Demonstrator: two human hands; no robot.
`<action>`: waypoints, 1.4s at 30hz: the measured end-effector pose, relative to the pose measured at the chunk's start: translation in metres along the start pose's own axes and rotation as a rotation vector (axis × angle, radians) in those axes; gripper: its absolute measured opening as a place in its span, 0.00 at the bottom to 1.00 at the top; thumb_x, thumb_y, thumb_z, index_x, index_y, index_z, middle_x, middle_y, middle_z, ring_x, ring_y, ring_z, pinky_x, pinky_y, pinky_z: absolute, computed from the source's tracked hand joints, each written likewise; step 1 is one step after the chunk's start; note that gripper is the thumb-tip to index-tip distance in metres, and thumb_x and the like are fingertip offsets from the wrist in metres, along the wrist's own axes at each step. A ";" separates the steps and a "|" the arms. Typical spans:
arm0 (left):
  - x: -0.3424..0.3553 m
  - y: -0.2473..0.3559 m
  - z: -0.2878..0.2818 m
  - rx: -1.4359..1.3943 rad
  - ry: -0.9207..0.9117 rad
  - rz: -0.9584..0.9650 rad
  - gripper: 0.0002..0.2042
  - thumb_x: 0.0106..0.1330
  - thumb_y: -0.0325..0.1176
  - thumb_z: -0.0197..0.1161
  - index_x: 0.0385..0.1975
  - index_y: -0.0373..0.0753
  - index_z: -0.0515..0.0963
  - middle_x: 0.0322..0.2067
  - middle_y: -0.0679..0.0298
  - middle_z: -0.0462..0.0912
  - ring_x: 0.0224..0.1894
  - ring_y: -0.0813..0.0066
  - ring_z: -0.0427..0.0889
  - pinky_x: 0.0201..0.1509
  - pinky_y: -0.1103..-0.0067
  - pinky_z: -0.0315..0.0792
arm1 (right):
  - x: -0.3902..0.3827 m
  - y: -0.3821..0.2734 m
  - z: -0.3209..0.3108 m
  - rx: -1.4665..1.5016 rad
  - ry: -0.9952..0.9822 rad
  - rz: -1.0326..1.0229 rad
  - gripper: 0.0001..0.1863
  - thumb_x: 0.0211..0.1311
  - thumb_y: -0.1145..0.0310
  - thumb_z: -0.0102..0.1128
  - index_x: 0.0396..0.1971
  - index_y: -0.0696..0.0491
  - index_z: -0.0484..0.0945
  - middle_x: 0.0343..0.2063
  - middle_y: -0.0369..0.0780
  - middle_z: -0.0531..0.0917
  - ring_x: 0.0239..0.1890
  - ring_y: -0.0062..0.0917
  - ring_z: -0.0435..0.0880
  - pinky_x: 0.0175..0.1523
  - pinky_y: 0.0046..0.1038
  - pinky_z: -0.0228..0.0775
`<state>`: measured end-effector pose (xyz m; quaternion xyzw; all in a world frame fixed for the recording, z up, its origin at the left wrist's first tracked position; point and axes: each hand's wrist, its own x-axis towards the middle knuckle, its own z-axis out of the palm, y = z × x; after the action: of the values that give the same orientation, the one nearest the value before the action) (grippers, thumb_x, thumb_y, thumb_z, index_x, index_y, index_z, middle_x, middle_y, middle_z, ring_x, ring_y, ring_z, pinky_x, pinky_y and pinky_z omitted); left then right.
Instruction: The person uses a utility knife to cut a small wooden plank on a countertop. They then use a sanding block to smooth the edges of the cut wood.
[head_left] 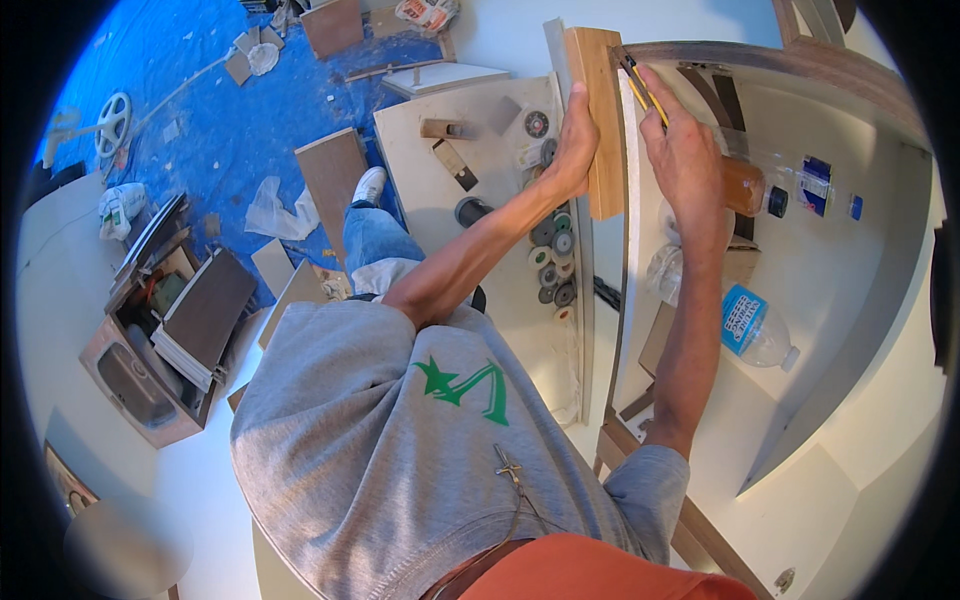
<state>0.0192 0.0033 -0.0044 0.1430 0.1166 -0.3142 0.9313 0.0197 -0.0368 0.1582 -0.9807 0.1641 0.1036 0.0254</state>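
My left hand (574, 145) is closed on the side of a light-brown wooden block (600, 130), thumb pointing up along its face. The block stands against the edge of an open white cabinet (850, 150). My right hand (684, 150) pinches a yellow-and-black pencil (646, 90), its index finger stretched along it. The pencil's far end is by the block's upper right corner, near a dark wooden strip (740, 52); I cannot tell whether it touches. Beyond my right hand lies a bottle of brown liquid (743, 187).
A clear bottle with a blue label (752, 325) lies inside the cabinet. Several grinding discs (562, 243) sit on the white board to the left. Blue sheeting (200, 130) covers the floor, with panels and scraps on it. A box of boards (165, 350) stands at left.
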 end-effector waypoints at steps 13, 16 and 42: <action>0.011 -0.014 -0.011 -0.001 0.001 -0.008 0.32 0.78 0.62 0.37 0.64 0.40 0.66 0.54 0.60 0.77 0.56 0.68 0.79 0.58 0.67 0.77 | -0.007 0.001 0.005 0.004 0.032 -0.017 0.27 0.72 0.64 0.48 0.70 0.34 0.68 0.30 0.52 0.85 0.38 0.50 0.85 0.51 0.48 0.74; 0.010 -0.014 -0.012 0.007 0.006 0.002 0.33 0.76 0.63 0.37 0.63 0.40 0.67 0.54 0.59 0.77 0.55 0.68 0.79 0.57 0.68 0.76 | -0.009 -0.002 0.004 0.001 0.003 0.025 0.27 0.72 0.64 0.48 0.71 0.34 0.68 0.27 0.51 0.84 0.35 0.48 0.84 0.48 0.48 0.74; 0.005 -0.004 -0.003 0.070 0.034 0.024 0.34 0.79 0.57 0.35 0.69 0.32 0.63 0.62 0.50 0.71 0.63 0.63 0.69 0.69 0.70 0.62 | -0.023 0.006 0.021 0.066 0.107 -0.062 0.27 0.70 0.72 0.52 0.68 0.43 0.73 0.28 0.51 0.84 0.28 0.41 0.83 0.43 0.43 0.74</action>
<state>0.0202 -0.0010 -0.0096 0.1823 0.1195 -0.3046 0.9272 -0.0077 -0.0330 0.1423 -0.9880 0.1382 0.0445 0.0522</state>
